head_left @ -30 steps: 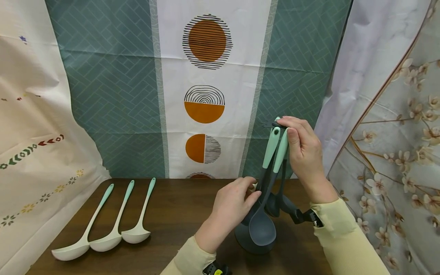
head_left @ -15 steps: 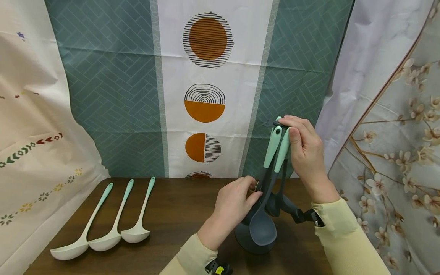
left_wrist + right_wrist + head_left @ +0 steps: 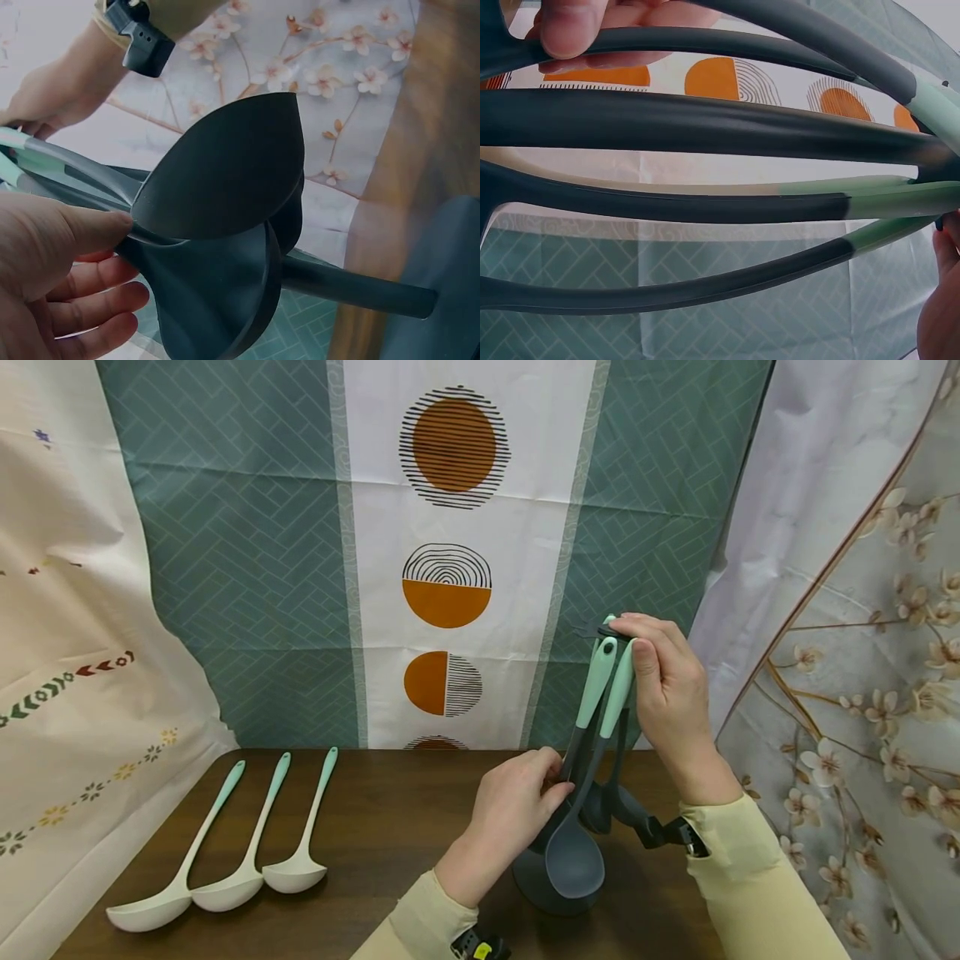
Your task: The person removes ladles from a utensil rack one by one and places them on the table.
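Note:
A dark stand with a round base [image 3: 542,893] carries several dark utensils with mint handles. My left hand [image 3: 508,814] pinches the dark shaft of one utensil, thumb against it; in the left wrist view the thumb of that hand [image 3: 67,262] lies on the shaft beside a dark ladle bowl [image 3: 225,165]. My right hand [image 3: 671,693] grips the top of the stand from the right, its thumb near a mint handle [image 3: 619,685]. The front ladle [image 3: 575,860] hangs bowl down. In the right wrist view the stand's pole [image 3: 705,124] runs among several shafts.
Three cream ladles with mint handles, left [image 3: 153,910], middle [image 3: 231,890] and right [image 3: 296,872], lie side by side on the left of the brown table [image 3: 390,860]. Behind hangs a patterned cloth [image 3: 247,568], and a floral cloth [image 3: 862,735] borders the right side.
The utensil at my left hand has shifted slightly right, its handle top too, with the left hand moving along. My right hand has stayed nearly in place.

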`<action>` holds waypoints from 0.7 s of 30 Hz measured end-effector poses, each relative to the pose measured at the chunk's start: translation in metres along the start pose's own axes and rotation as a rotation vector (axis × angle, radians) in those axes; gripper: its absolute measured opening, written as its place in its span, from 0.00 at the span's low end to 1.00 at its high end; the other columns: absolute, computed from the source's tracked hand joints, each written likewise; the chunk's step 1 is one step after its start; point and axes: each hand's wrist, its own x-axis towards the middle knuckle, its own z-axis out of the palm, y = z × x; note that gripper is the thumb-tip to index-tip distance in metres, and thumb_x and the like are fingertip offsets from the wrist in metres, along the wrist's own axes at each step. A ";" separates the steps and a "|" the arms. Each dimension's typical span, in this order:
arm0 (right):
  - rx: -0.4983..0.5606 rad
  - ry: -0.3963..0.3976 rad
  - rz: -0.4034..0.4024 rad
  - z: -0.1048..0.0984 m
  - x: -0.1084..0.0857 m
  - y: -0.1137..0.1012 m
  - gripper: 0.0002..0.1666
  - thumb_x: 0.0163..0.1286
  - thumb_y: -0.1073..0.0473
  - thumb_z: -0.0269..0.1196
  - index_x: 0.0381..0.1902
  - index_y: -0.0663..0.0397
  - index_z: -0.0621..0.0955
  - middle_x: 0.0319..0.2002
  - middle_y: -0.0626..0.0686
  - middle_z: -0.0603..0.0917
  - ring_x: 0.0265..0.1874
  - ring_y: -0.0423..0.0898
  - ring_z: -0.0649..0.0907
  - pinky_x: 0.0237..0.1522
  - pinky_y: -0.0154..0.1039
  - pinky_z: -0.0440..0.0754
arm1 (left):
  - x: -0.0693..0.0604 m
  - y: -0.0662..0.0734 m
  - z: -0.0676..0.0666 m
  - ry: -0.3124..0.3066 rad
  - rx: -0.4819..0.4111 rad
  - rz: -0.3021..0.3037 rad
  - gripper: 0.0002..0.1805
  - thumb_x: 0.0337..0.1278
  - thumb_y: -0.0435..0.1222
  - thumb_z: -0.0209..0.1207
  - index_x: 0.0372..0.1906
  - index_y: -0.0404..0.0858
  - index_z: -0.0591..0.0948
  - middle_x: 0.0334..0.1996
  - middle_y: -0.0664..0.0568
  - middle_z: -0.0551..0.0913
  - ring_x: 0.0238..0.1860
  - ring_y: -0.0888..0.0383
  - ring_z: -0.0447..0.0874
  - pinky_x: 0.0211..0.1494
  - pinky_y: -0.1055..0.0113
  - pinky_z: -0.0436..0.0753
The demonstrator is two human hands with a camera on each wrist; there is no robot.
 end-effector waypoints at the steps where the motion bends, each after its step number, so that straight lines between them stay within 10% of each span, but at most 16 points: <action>1: 0.002 0.001 -0.001 0.000 0.000 0.000 0.26 0.90 0.45 0.53 0.62 0.55 0.90 0.62 0.56 0.88 0.67 0.54 0.83 0.73 0.41 0.75 | 0.000 0.000 0.000 -0.001 0.000 0.001 0.11 0.65 0.42 0.79 0.41 0.47 0.86 0.30 0.63 0.83 0.29 0.67 0.79 0.30 0.74 0.73; 21: 0.005 0.010 -0.013 0.000 0.000 0.000 0.25 0.91 0.46 0.54 0.61 0.56 0.90 0.61 0.56 0.88 0.67 0.54 0.83 0.73 0.42 0.74 | -0.002 -0.003 0.001 0.013 0.026 0.031 0.09 0.68 0.40 0.77 0.44 0.46 0.87 0.30 0.61 0.84 0.29 0.64 0.79 0.31 0.73 0.75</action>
